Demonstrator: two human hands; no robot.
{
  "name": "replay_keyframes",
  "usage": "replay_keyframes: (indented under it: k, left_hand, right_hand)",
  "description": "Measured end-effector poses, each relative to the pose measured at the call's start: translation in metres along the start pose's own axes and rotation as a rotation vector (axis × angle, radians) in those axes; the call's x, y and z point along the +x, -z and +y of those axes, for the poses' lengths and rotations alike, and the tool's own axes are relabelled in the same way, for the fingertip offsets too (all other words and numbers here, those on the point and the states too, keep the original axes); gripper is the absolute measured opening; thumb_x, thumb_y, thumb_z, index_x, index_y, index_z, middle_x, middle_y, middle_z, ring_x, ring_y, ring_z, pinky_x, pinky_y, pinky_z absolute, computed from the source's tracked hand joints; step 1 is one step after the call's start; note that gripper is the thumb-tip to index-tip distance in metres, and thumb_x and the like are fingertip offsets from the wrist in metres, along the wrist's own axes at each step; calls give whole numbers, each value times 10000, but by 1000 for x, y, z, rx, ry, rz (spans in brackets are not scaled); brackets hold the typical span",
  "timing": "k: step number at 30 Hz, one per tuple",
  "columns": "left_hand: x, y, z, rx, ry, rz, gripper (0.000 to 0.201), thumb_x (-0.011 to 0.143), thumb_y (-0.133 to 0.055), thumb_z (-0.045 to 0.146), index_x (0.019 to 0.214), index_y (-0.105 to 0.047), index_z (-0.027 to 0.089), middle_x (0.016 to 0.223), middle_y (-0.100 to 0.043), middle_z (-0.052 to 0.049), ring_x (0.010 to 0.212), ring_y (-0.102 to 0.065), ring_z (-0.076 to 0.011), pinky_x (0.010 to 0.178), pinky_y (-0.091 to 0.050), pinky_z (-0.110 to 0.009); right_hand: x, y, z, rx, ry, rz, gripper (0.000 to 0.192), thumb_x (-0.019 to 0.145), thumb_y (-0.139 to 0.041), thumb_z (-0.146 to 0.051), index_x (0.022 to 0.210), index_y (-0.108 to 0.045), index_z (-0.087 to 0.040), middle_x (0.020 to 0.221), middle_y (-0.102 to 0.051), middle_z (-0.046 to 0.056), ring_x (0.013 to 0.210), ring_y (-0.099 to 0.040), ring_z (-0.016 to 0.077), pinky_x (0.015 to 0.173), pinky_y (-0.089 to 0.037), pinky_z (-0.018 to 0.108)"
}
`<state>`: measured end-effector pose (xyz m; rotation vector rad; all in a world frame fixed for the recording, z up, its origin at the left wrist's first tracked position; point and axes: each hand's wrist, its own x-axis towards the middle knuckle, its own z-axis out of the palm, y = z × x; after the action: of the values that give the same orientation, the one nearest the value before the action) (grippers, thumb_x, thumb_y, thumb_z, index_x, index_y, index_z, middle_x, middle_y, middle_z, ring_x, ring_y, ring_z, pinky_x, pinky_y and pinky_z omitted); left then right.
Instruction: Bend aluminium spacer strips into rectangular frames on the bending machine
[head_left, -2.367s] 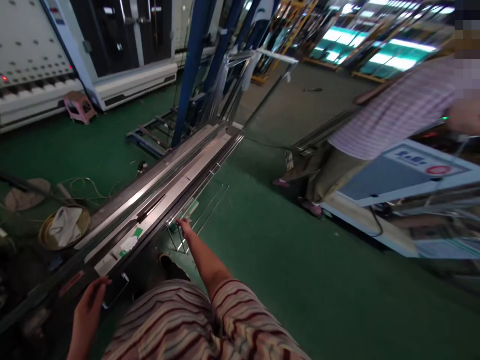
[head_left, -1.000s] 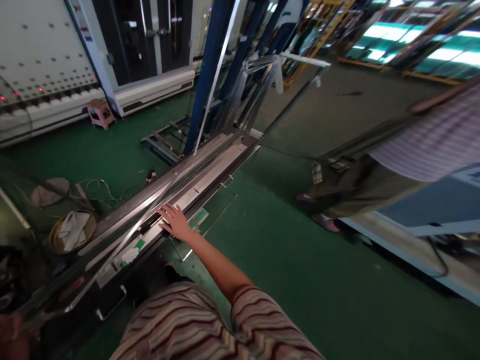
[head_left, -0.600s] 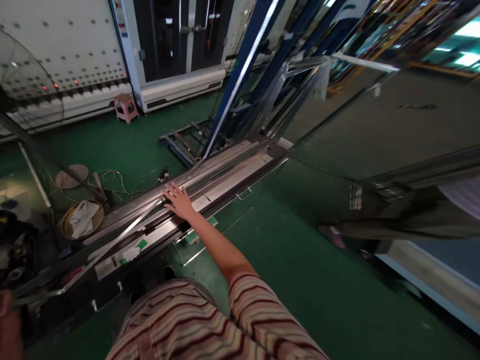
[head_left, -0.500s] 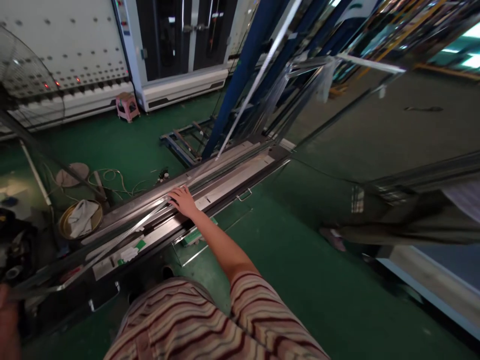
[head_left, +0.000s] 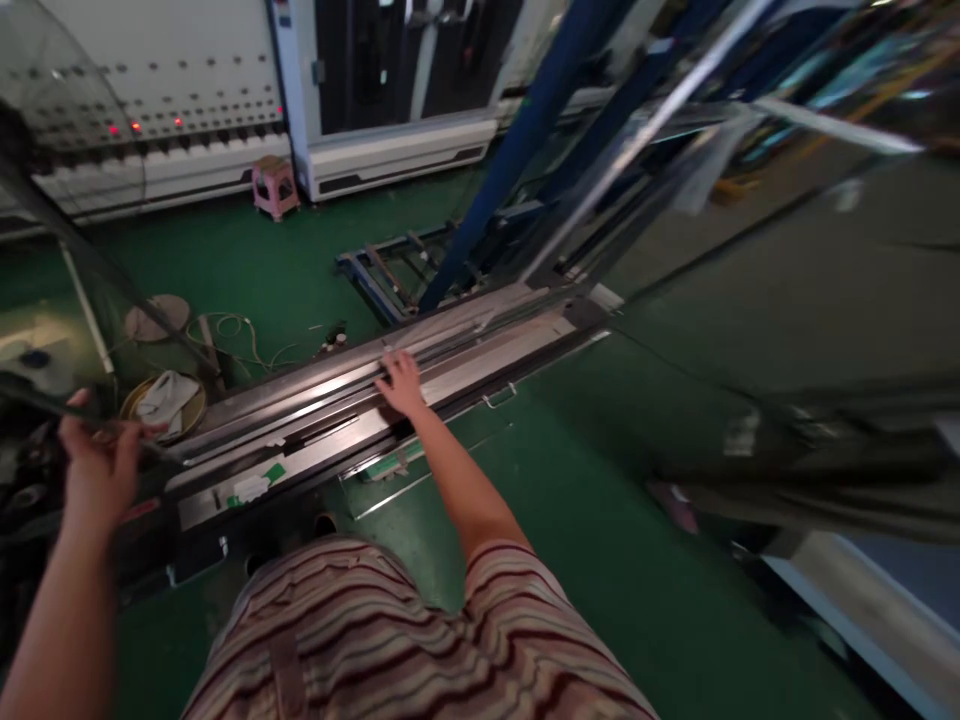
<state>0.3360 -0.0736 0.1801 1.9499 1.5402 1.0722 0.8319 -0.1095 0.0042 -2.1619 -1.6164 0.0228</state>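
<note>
My right hand lies on the long metal bench, fingers spread over its grooved rails. Raised at the left, my left hand has its fingers closed around a thin metal strip, which is blurred and runs toward the bench's left end. Its far end is hard to make out. A bright narrow rail runs along the bench to the left of my right hand. Nearer me on the bench, a white crumpled piece lies beside a green scrap.
A basin with a white cloth stands beyond the bench's left end. Blue frame posts rise behind it. A pink stool stands by the white machine. At right, a person's trouser leg shows.
My left hand has come up and inward into view. My right hand has slid right along the bench. The perforated silver strip no longer slants across the bench. The view has shifted.
</note>
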Motion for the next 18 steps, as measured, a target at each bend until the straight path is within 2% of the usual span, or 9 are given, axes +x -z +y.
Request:
replay_keyframes:
  k: [2, 3, 5, 8, 11, 14, 18]
  left_hand:
    - [-2, -14, 0, 28, -7, 33, 754, 884, -603, 369, 1507, -190, 267, 891, -717, -14, 768, -699, -201, 794, -593, -464]
    - [-3, -22, 1, 0, -8, 38, 734, 912, -567, 367, 1522, -178, 243, 874, -716, -30, 789, -704, -209, 800, -592, -449]
    - [-3, -38, 2, -97, -20, 31, 727, 934, -546, 377, 1534, -171, 210, 870, -702, -55, 834, -713, -222, 806, -592, -414]
    - [-2, -59, 1, -191, -47, 20, 685, 952, -521, 383, 1530, -206, 193, 856, -661, -64, 862, -723, -230, 819, -584, -388]
    - [-3, -67, -7, -213, -52, 31, 646, 968, -497, 379, 1527, -230, 195, 854, -646, -66, 859, -722, -222, 859, -567, -387]
    - [-7, -54, -23, -175, -33, 55, 604, 982, -468, 373, 1516, -249, 195, 879, -659, -74, 866, -713, -213, 863, -555, -377]
    - [-15, -6, -59, -77, 42, 129, 571, 992, -437, 352, 1502, -251, 172, 870, -675, -71, 849, -696, -200, 863, -542, -369]
  right_hand:
    - [2, 3, 12, 6, -91, 25, 648, 1030, -307, -360, 1491, -292, 95, 1580, -237, 336, 1477, -185, 291, 1196, -180, 520]
    - [5, 3, 19, 4, -125, 19, 641, 1036, -224, -328, 1483, -267, 130, 1557, -245, 374, 1477, -199, 306, 1184, -191, 552]
    - [12, -1, 34, -58, -219, -20, 643, 1029, -198, -346, 1487, -308, 91, 1540, -290, 372, 1475, -234, 337, 1165, -214, 595]
    - [22, -13, 52, -209, -372, -62, 712, 1004, -248, -490, 1485, -376, 19, 1535, -324, 349, 1471, -249, 381, 1144, -231, 636]
    - [25, -22, 55, -270, -417, -46, 767, 985, -258, -557, 1470, -408, 18, 1503, -365, 357, 1452, -274, 399, 1126, -237, 660]
    - [20, -27, 40, -287, -370, -28, 733, 980, -271, -540, 1415, -489, 7, 1409, -493, 338, 1404, -345, 394, 1109, -236, 675]
    - [4, -38, -2, -325, -200, -54, 658, 977, -261, -504, 1263, -635, -44, 1243, -640, 271, 1338, -447, 344, 1131, -219, 641]
